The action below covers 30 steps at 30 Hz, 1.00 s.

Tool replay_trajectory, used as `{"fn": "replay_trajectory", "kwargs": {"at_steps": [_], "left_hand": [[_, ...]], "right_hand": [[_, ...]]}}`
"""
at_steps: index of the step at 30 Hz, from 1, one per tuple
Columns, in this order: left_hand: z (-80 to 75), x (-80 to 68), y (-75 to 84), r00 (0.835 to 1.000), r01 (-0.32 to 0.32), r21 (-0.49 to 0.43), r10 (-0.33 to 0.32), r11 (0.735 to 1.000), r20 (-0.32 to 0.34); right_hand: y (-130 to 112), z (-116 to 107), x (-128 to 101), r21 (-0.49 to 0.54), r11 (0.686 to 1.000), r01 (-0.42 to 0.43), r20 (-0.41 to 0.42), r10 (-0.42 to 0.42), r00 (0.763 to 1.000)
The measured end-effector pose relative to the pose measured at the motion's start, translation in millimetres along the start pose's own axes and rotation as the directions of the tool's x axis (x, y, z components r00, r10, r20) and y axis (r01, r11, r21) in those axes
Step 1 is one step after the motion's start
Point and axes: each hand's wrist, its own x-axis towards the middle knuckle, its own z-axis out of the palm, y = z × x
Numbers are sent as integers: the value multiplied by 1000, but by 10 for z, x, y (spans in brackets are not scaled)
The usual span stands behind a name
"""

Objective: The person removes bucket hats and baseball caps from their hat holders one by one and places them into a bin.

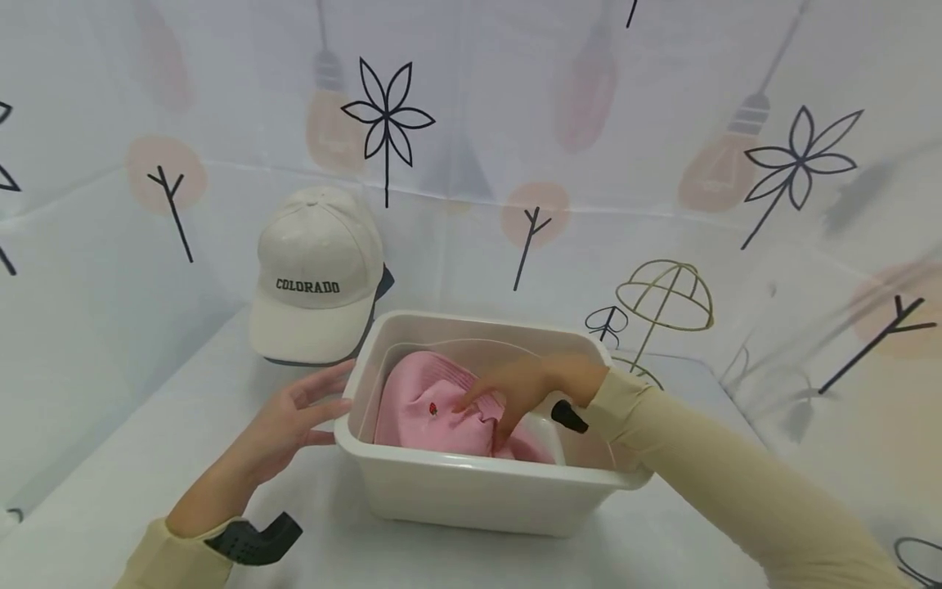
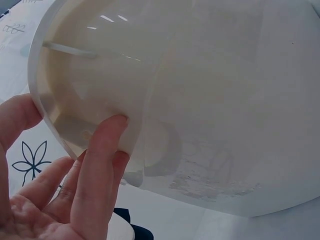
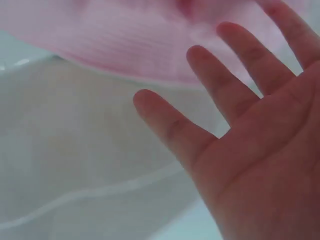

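Note:
A pink hat (image 1: pixel 415 397) with a small red emblem and a stitched brim lies inside a white plastic tub (image 1: pixel 486 495). My right hand (image 1: pixel 526 388) reaches over the tub's right side and into it, overlapping the hat in the head view. In the right wrist view its fingers (image 3: pixel 170 125) are spread and extended beside the hat's stitched brim (image 3: pixel 125 45). My left hand (image 1: pixel 290 421) is at the tub's left end, its fingertips right at the rim and outer wall. Its fingers (image 2: pixel 102 160) look fairly straight against the tub's translucent wall (image 2: pixel 210 110) in the left wrist view.
Behind the tub on the left stands a white cap (image 1: pixel 316 262) lettered COLORADO, with something dark blue (image 1: pixel 384 281) behind it. The table cover (image 1: pixel 177 425) is white. A printed cloth (image 1: pixel 471 123) with flowers and bulbs hangs along the back and sides.

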Motion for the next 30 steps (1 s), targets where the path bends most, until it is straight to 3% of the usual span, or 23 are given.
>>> {"fn": "replay_trajectory", "kwargs": {"at_steps": [4,6,11,19,25,30], "left_hand": [[10,-3,10,1000,10,10,-9,1000,-11],[8,-7,16,1000,20,5,-20,1000,-13],[-15,-17,26,999,39,-5,-39,999,-3],[-48,-29,25,1000,11,-16,-11,1000,13],[-25,-17,22,1000,21,-25,-21,999,12],[-6,-4,17,1000,27,-22,-27,999,11]], "right_hand": [[-19,-123,-212,-10,996,85,-122,-86,989],[-49,-164,-335,2,997,78,-191,-76,979],[-150,-201,-610,22,998,55,-381,-42,924],[-306,-96,-960,39,999,-8,-620,31,784],[-337,151,-1238,79,989,-123,-750,140,647],[-303,382,-1413,119,981,-152,-822,184,539]]}}
